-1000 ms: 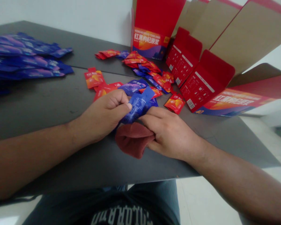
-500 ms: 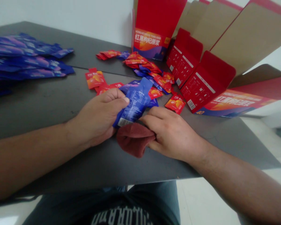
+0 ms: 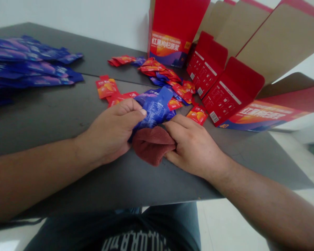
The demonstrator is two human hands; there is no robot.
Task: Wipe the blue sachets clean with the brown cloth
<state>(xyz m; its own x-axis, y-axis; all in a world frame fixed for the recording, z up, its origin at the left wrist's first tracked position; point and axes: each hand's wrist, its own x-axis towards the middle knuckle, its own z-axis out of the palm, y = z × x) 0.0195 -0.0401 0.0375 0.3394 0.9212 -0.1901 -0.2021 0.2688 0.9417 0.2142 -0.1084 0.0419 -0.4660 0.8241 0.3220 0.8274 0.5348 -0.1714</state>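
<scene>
My left hand (image 3: 115, 129) is closed on a blue sachet (image 3: 155, 109), thumb on top, with the printed side facing up. In my right hand (image 3: 193, 144) a folded brown cloth (image 3: 153, 144) is gripped between thumb and fingers. The cloth lies against the lower end of the sachet and covers it. Beyond the hands, red sachets (image 3: 106, 88) and blue ones lie in a loose pile, and a single red sachet (image 3: 197, 114) rests just past my right hand.
Blue sachets (image 3: 28, 71) are heaped at the left of the dark table (image 3: 54, 115). Opened red cartons stand at the back right: an upright carton (image 3: 169, 45), cartons with raised flaps (image 3: 226, 94), and another carton (image 3: 261, 113) near the table's right edge.
My right hand has moved the cloth slightly up and away from me, so it now covers the sachet's lower end and barcode. My left hand keeps its hold almost unmoved.
</scene>
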